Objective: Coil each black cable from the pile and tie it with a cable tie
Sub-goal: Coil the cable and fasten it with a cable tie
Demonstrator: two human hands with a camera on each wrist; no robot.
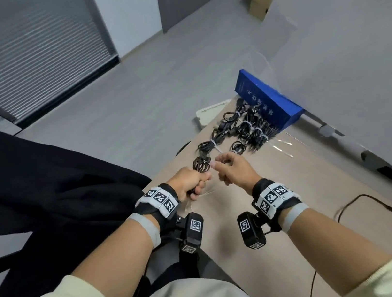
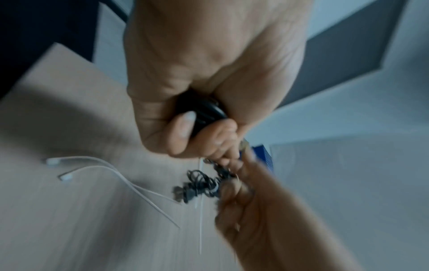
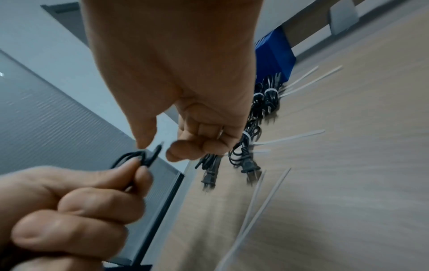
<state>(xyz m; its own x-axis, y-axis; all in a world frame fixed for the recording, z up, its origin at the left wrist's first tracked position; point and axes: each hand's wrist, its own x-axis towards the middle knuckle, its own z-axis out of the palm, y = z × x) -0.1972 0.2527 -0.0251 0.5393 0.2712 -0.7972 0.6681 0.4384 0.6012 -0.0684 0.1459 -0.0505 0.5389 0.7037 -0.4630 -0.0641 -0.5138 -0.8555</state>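
Observation:
My left hand (image 1: 192, 182) grips a coiled black cable (image 1: 201, 165) in its fist above the table's near-left edge; the loops stick out past the thumb. The left wrist view shows the black cable (image 2: 204, 110) inside the curled fingers. My right hand (image 1: 231, 168) is just right of the coil, with its fingers curled. In the right wrist view the right hand's (image 3: 185, 146) thumb and forefinger close in on the coil's tip (image 3: 155, 154). Blur hides whether they pinch it or a tie. Several tied cable bundles (image 1: 245, 130) lie further back.
Loose white cable ties (image 1: 282, 147) lie by the bundles, and more ties (image 2: 104, 165) lie under my left hand. A blue box (image 1: 269, 101) stands behind the bundles on the wooden table (image 1: 298, 196). A black chair (image 1: 42, 184) is to the left. A loose black lead (image 1: 363, 199) lies to the right.

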